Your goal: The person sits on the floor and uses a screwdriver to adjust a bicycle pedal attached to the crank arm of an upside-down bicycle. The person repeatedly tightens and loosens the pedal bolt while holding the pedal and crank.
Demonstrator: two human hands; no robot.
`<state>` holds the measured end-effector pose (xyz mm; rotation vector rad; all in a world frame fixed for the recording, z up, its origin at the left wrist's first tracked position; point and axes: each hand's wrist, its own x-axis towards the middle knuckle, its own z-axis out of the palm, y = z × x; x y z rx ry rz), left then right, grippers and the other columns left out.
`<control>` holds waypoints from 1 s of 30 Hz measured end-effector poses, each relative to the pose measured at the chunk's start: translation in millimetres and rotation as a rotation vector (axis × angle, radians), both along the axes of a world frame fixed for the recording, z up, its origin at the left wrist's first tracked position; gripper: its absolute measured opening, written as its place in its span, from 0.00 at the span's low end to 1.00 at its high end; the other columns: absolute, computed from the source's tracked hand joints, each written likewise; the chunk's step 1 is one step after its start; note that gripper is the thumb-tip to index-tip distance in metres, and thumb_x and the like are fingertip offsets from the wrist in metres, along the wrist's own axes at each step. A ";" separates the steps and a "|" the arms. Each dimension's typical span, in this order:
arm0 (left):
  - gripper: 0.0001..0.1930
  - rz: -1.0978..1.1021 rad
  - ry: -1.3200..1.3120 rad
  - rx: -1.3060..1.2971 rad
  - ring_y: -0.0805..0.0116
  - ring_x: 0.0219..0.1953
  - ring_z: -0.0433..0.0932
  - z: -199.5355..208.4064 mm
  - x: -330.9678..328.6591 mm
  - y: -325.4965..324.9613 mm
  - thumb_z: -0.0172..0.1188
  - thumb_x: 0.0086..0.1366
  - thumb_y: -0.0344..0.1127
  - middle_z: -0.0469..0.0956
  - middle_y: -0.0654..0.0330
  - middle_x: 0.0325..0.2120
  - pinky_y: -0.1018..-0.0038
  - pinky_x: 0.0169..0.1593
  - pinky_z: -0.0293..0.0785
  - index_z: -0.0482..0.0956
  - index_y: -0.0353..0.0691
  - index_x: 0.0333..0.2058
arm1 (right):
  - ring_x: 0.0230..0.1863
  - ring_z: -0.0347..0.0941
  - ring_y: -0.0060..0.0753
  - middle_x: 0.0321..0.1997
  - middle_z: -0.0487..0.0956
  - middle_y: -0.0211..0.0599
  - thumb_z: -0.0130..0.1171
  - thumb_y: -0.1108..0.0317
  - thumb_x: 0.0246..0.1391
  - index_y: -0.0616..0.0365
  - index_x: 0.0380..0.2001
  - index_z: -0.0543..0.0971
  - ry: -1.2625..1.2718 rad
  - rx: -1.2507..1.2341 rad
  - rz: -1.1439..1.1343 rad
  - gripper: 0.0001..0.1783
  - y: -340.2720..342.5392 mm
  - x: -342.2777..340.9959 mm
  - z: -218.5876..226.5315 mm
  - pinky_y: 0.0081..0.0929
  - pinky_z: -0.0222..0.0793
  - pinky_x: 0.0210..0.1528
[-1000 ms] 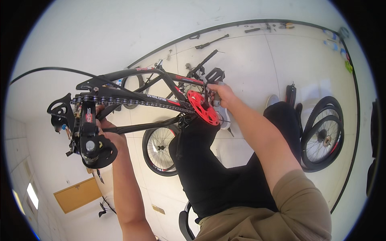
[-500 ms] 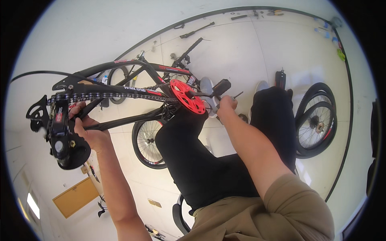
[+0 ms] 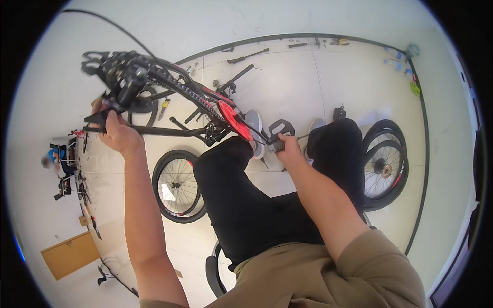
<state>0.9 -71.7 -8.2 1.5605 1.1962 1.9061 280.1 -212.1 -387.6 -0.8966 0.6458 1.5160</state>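
Note:
A black bicycle frame (image 3: pixel 167 131) with red marks, its wheels off, is held tilted before me. My left hand (image 3: pixel 121 134) is wrapped round its rear end, just under the blurred rear derailleur (image 3: pixel 126 84). The chain (image 3: pixel 192 96) runs from there to a red chainring guard (image 3: pixel 234 120) beside my left knee. My right hand (image 3: pixel 288 149) is closed at the end of the crank arm, on a black pedal (image 3: pixel 281 128). A thin dark rod (image 3: pixel 304 136) pokes out past its fingers; its kind is unclear.
A spoked wheel (image 3: pixel 177 186) lies on the floor left of my legs. More wheels and tyres (image 3: pixel 385 167) lie to the right. Tools, including pliers (image 3: pixel 339 41), line the far wall. A yellow-handled tool (image 3: pixel 164 109) lies behind the frame. Someone in blue (image 3: pixel 54 155) is at far left.
The frame's rear end has swung upward and right, with my left hand following. The crank and pedal have moved down a little, my right hand staying at them.

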 end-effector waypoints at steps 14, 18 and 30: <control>0.39 0.234 -0.171 -0.361 0.64 0.54 0.71 -89.6 67.1 -119.9 0.61 0.66 0.34 0.70 0.50 0.56 0.69 0.57 0.70 0.51 0.35 0.70 | 0.39 0.76 0.36 0.42 0.80 0.38 0.59 0.73 0.58 0.61 0.40 0.78 -0.345 0.297 0.188 0.07 -52.6 29.4 186.6 0.36 0.76 0.38; 0.22 -0.049 -0.407 -0.677 0.69 0.35 0.78 -168.1 105.9 -190.3 0.59 0.67 0.31 0.78 0.56 0.40 0.72 0.40 0.77 0.69 0.35 0.57 | 0.40 0.76 0.32 0.42 0.80 0.34 0.60 0.72 0.59 0.60 0.43 0.78 -0.398 0.490 0.286 0.09 -42.3 34.9 190.1 0.34 0.75 0.38; 0.25 -0.071 0.561 -0.043 0.54 0.47 0.75 -161.5 152.0 -163.0 0.72 0.47 0.22 0.75 0.52 0.45 0.64 0.50 0.72 0.75 0.38 0.46 | 0.50 0.79 0.39 0.46 0.80 0.35 0.62 0.71 0.59 0.56 0.45 0.76 -0.420 0.649 0.540 0.11 -28.2 47.9 198.2 0.33 0.70 0.40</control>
